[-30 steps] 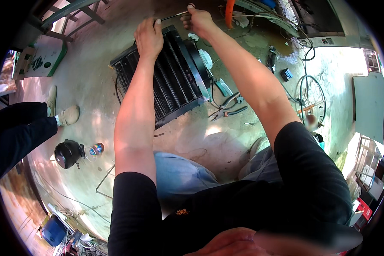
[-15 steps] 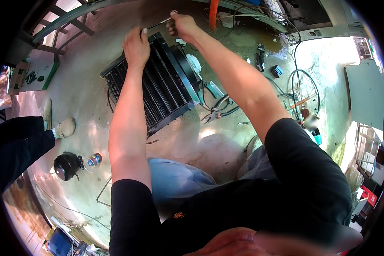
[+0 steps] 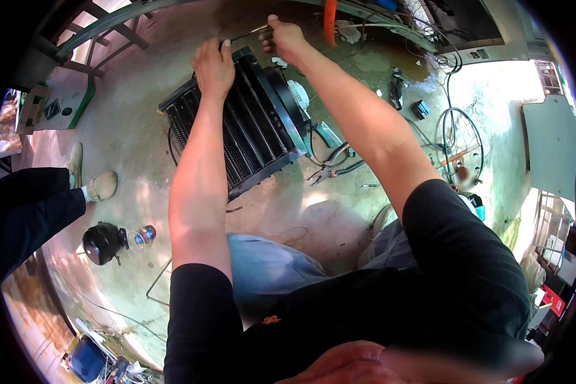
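On the concrete floor before me lies a black finned condenser coil (image 3: 249,121) in a frame, with a round black fan shroud (image 3: 284,96) on its right side. My left hand (image 3: 214,69) is at the coil's far end, thumb up and fingers curled over; what they grip is hidden. Farther right and off the unit, my right hand (image 3: 284,40) is closed around a thin metal rod (image 3: 248,32). The rod runs from that fist toward my left thumb; whether it touches the left hand I cannot tell. Pliers (image 3: 325,173) lie to the right of the coil.
A black compressor (image 3: 102,243) and a small tub (image 3: 141,238) stand at the left, near another person's shoes (image 3: 101,185). A white carton (image 3: 64,99) is farther back. Coiled hoses (image 3: 461,137), a small dark block (image 3: 420,109) and an orange pipe (image 3: 329,22) are at the right and far side.
The whole scene has shifted slightly to the right in the view. Both hands keep nearly the same pose at the coil's far end, and the rod stays between them.
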A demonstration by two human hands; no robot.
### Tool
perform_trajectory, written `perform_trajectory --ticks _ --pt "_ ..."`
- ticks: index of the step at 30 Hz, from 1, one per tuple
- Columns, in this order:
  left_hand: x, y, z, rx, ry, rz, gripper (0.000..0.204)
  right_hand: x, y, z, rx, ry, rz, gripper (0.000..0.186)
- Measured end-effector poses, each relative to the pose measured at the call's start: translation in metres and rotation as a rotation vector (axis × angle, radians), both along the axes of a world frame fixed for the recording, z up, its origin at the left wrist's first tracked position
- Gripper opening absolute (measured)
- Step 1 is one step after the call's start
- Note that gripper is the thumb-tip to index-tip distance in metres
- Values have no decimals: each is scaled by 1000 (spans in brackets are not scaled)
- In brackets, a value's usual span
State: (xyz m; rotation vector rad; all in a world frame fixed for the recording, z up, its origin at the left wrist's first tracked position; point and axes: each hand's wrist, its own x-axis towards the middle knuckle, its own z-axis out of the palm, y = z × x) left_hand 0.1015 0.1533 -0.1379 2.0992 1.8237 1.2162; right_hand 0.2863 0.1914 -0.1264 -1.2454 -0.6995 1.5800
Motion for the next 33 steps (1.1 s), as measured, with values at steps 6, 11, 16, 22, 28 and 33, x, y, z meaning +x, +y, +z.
perform_trajectory --ticks 6,11,16,22,28,33 --pt "0 -1 -1 31 -24 12 23 2 1 -6 -29 33 15 42" --pt "3 -3 1 40 -30 12 22 3 2 -12 -37 27 12 45" --pt "2 -4 1 44 -34 14 21 1 0 -11 -22 -44 26 49" --pt "2 -4 2 48 -41 14 22 10 -4 1 -60 -102 -22 50" --pt "0 -6 5 18 -77 -8 27 17 -18 3 -59 -107 -107 49" --pt "4 -5 4 34 -88 -2 37 33 -32 2 -91 -37 -153 50"
